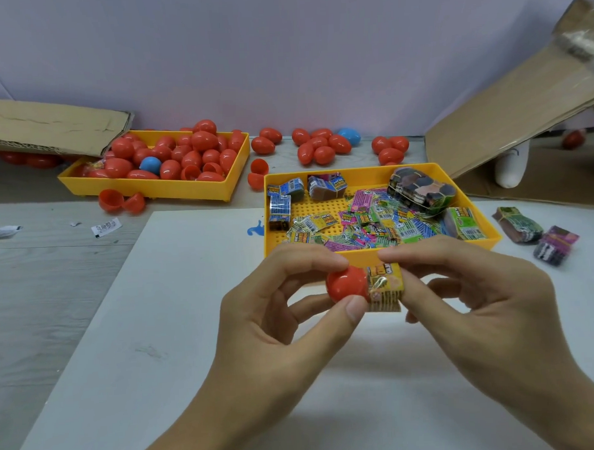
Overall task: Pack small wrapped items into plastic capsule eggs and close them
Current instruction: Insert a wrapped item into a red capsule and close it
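At the lower centre of the frame, the left hand (285,312) pinches a red plastic capsule egg half (346,285) between thumb and forefinger, its grip narrow around the shell. The right hand (467,306) pinches a small yellow wrapped packet (385,287), which touches the open side of the egg half. Both hands hover above a white sheet (177,296) on the grey desk (38,267). Just behind them, right of centre, a yellow plastic tray (354,254) holds many colourful wrapped packets (373,222). At the upper left, a second yellow plastic tray (186,190) is heaped with red plastic eggs (172,151), and further loose red eggs (320,146) lie along the wall.
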Demonstrator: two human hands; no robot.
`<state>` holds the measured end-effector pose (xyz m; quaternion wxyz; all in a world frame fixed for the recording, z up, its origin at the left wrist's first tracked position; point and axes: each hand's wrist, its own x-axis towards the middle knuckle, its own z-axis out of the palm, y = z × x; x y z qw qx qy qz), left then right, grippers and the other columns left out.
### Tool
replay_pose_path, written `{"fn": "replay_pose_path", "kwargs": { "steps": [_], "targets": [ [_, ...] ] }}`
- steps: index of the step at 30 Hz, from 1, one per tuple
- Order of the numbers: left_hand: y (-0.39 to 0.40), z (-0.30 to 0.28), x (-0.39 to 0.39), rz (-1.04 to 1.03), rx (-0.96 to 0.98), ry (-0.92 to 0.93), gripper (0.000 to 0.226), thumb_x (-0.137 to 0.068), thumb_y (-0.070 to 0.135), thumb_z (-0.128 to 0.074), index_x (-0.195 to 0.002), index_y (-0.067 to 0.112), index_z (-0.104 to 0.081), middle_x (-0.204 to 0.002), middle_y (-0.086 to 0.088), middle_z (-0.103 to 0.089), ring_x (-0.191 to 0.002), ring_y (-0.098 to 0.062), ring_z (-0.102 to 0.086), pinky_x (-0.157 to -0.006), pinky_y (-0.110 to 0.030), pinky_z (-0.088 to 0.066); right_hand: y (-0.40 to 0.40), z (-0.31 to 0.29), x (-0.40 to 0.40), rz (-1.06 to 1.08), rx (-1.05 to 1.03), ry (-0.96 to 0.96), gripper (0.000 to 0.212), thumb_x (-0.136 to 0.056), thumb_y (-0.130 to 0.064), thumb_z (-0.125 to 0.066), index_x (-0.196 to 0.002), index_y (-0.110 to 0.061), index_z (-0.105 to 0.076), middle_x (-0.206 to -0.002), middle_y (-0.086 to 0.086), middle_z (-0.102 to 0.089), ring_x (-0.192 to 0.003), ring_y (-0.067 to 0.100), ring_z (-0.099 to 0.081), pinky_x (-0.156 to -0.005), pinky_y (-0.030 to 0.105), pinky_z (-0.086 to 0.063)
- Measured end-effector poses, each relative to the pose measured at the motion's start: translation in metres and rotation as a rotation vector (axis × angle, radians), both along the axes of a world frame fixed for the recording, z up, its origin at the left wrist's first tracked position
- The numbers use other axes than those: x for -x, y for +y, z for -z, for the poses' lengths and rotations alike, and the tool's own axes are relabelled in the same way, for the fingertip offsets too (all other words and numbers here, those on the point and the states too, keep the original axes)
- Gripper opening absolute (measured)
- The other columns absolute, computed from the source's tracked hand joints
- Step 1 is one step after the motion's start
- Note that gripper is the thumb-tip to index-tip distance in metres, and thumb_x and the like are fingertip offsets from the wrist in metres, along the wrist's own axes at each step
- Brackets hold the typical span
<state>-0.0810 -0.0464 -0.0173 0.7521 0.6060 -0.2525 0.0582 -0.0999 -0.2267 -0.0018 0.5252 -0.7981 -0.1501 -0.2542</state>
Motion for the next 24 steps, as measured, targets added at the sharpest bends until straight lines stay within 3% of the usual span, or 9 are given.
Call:
{"fn": "replay_pose_path", "kwargs": {
  "steps": [2, 5, 12, 18, 21, 24],
  "targets": [
    [-0.0002, -0.0004, 0.0006, 0.003, -0.011, -0.010, 0.018, -0.080, 0.010, -0.070, -0.096, 0.016, -0.069, -0.101, -0.006, -0.065, -0.098, -0.021, -0.067, -0.078, -0.023, -0.055, -0.0005, -0.0007, -0.0002, -0.016, 0.007, 0.000, 0.020, -0.081, -0.012, -0.072, -0.094, -0.027, -0.073, -0.090, -0.012, -0.072, -0.080, 0.015, -0.069, -0.050, 0.028, -0.053],
    [0.0001, -0.0009, 0.0003, -0.008, -0.018, -0.016, 0.015, -0.081, 0.008, -0.068, -0.095, 0.013, -0.069, -0.099, -0.008, -0.066, -0.097, -0.020, -0.068, -0.078, -0.022, -0.054, 0.0003, -0.0016, 0.0015, -0.118, -0.018, 0.009, 0.011, -0.082, -0.019, -0.069, -0.088, -0.027, -0.072, -0.091, -0.010, -0.072, -0.084, 0.018, -0.070, -0.051, 0.030, -0.053],
    [0.0011, -0.0015, 0.0019, 0.007, -0.040, -0.025, 0.016, -0.081, 0.009, -0.068, -0.096, 0.015, -0.069, -0.101, -0.007, -0.064, -0.099, -0.025, -0.067, -0.077, -0.028, -0.056, 0.0004, -0.0007, 0.0024, -0.055, -0.030, -0.021, 0.005, -0.081, -0.021, -0.068, -0.084, -0.025, -0.069, -0.075, -0.015, -0.069, -0.055, 0.008, -0.069, -0.045, 0.022, -0.051],
    [0.0002, 0.0007, 0.0025, 0.023, -0.056, -0.026, 0.016, -0.082, 0.009, -0.069, -0.098, 0.009, -0.068, -0.101, -0.007, -0.064, -0.100, -0.029, -0.066, -0.074, -0.036, -0.059, 0.0002, -0.0039, 0.0028, -0.071, 0.024, -0.035, 0.012, -0.081, -0.024, -0.067, -0.091, -0.030, -0.069, -0.078, -0.012, -0.069, -0.057, 0.010, -0.068, -0.044, 0.026, -0.050],
    [0.0001, 0.0015, 0.0023, 0.011, -0.056, -0.028, 0.016, -0.081, 0.008, -0.069, -0.097, 0.010, -0.069, -0.100, -0.006, -0.064, -0.099, -0.027, -0.066, -0.075, -0.034, -0.058, -0.0032, -0.0047, 0.0008, -0.081, 0.070, -0.017, 0.007, -0.081, -0.025, -0.067, -0.086, -0.028, -0.072, -0.079, -0.011, -0.069, -0.062, 0.013, -0.068, -0.045, 0.031, -0.050],
    [0.0002, 0.0009, 0.0015, -0.008, -0.061, -0.032, 0.015, -0.081, 0.009, -0.069, -0.096, 0.014, -0.069, -0.100, -0.005, -0.065, -0.098, -0.026, -0.066, -0.077, -0.032, -0.057, -0.0061, -0.0074, -0.0015, -0.084, 0.134, -0.012, 0.006, -0.082, -0.022, -0.071, -0.087, -0.022, -0.074, -0.078, -0.012, -0.068, -0.064, 0.011, -0.066, -0.044, 0.028, -0.047]
  ]
}}
